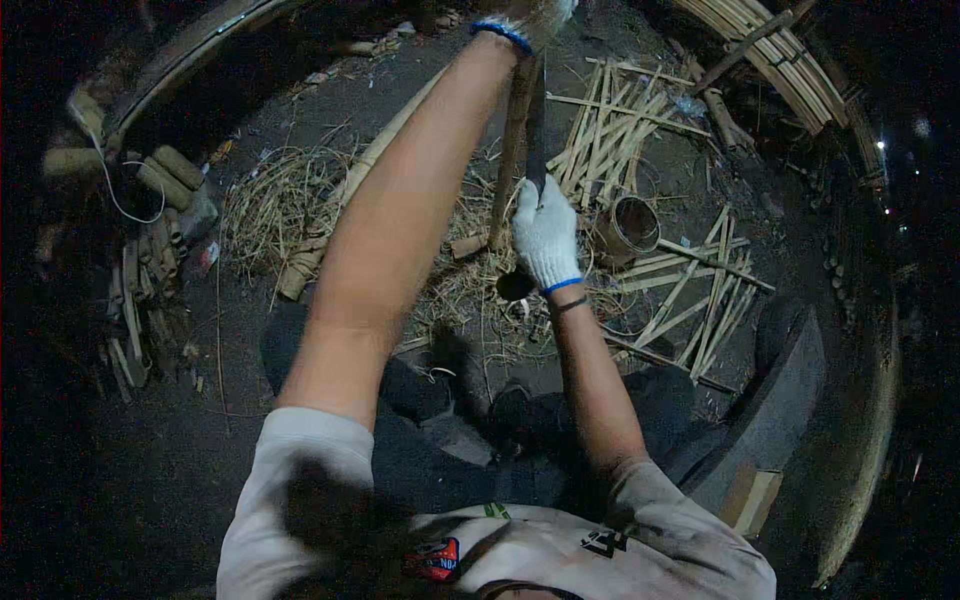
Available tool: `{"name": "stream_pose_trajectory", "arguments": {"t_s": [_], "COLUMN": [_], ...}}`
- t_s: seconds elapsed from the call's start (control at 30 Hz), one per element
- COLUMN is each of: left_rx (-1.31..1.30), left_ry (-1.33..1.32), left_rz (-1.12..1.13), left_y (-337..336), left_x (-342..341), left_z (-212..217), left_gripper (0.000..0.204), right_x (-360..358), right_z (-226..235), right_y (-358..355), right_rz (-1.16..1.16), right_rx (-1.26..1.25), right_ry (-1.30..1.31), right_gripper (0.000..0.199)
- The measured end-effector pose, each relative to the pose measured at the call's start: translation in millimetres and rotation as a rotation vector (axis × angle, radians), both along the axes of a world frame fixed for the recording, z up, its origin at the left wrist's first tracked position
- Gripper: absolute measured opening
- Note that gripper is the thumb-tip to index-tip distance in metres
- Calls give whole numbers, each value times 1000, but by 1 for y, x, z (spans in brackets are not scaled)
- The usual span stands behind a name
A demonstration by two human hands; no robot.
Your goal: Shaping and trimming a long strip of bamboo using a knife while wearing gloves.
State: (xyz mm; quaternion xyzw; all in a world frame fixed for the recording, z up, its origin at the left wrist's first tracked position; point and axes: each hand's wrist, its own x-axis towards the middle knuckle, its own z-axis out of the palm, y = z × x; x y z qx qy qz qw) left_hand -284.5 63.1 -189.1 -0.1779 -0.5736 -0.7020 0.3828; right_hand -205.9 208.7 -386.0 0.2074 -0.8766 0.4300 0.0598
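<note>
My left hand (537, 22), in a pale glove with a blue cuff, is stretched far ahead at the top edge. It is blurred and partly cut off, so its fingers do not show clearly. It is by the upper end of an upright brown wooden or bamboo piece (510, 150). My right hand (547, 235), in a white knitted glove with a blue cuff, is closed around the lower part of a long, dark, blade-like tool (537, 130). That tool points away from me, alongside the brown piece. A round dark end (515, 287) shows just below the right glove.
Tangled shavings (285, 205) cover the ground at left centre. Split bamboo strips lie in a pile (610, 130) ahead and another (715, 290) at right. Beside the right hand stands a round container (632, 225). Bamboo pieces (170, 175) lie far left; a strip bundle (770, 55) is at upper right.
</note>
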Motion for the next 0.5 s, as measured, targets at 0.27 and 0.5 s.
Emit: {"name": "stream_pose_trajectory", "arguments": {"t_s": [0.27,0.5], "left_rx": [142,204], "left_ry": [-65,-126], "left_rz": [87,163], "left_y": [-13,-19], "left_x": [9,16], "left_z": [8,18], "left_gripper": [47,46], "right_x": [-15,-31], "right_z": [29,-20], "right_y": [-13,-30], "right_rz": [86,34], "right_rx": [92,141], "right_ry": [21,26], "right_gripper": [28,26]}}
